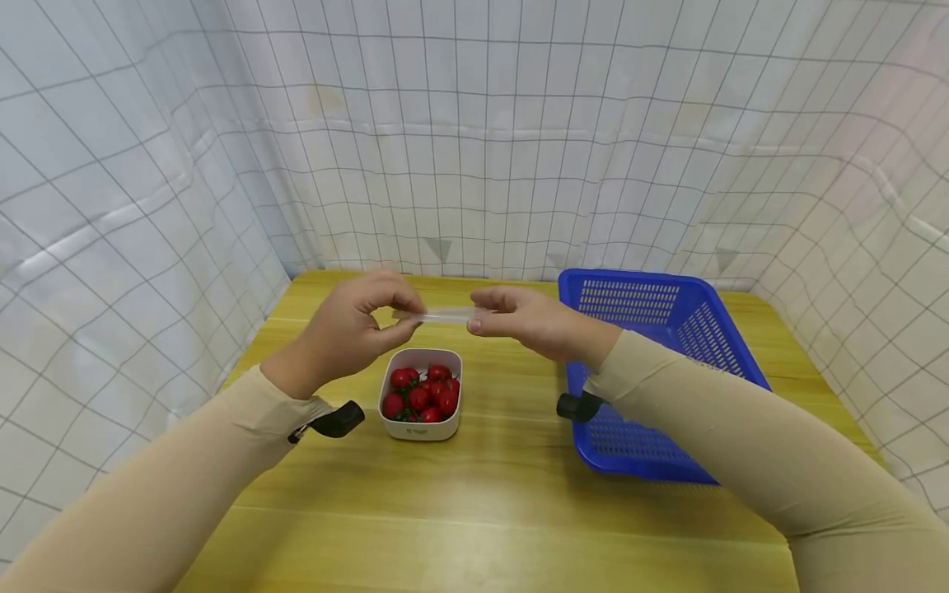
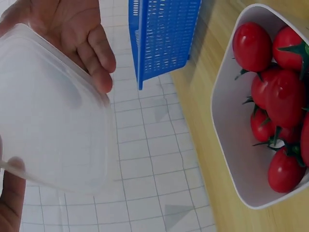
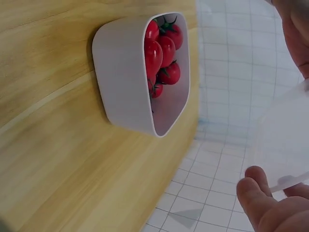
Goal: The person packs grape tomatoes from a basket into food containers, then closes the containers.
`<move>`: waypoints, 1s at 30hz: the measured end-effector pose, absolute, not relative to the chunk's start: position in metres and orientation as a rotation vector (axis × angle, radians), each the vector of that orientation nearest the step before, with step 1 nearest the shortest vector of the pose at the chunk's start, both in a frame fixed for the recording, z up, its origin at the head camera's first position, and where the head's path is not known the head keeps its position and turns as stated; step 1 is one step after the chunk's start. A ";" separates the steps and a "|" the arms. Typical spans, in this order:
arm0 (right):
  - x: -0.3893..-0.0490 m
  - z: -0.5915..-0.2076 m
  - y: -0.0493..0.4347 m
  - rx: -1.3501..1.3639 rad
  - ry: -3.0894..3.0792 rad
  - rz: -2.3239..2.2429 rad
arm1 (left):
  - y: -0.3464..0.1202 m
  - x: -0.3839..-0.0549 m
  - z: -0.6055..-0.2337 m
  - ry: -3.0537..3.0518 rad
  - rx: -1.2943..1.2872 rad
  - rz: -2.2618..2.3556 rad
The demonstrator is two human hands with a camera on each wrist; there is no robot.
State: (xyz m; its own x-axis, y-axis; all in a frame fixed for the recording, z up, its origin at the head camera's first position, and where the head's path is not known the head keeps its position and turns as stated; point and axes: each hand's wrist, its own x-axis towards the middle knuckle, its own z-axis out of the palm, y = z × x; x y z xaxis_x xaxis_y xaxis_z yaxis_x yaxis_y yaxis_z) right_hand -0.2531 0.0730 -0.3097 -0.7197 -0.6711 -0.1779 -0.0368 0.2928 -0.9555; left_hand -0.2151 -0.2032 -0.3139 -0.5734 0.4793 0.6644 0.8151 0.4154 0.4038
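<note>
A translucent plastic lid (image 1: 448,315) is held up between both hands, a little above and beyond a white container (image 1: 421,431). My left hand (image 1: 356,325) pinches its left edge between thumb and fingers. At the opposite edge, my right hand (image 1: 522,321) grips it, with fingers on both faces in the right wrist view. Seen from the left wrist, the lid (image 2: 53,116) has rounded corners and a raised rim. Several red cherry tomatoes (image 1: 418,399) with green stems lie inside the uncovered container, which stands on the table below the hands.
To the right stands a blue perforated plastic basket (image 1: 630,473), partly behind my right forearm. The wooden table (image 1: 474,511) is bordered by white grid-patterned curtains (image 1: 489,165) at the back and sides. A black wrist camera mount (image 1: 337,420) juts from the left sleeve.
</note>
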 end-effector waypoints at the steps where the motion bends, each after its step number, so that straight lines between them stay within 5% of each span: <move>1: -0.253 -0.310 0.072 -0.624 2.009 -1.459 | -0.204 -0.215 -0.314 -2.254 -1.104 -1.002; 17: -0.248 -0.316 0.067 -0.889 2.336 -1.353 | -0.227 -0.230 -0.329 -2.849 -0.948 -1.929; 30: -0.244 -0.326 0.053 -0.952 2.448 -1.161 | -0.242 -0.230 -0.342 -2.921 -0.935 -1.600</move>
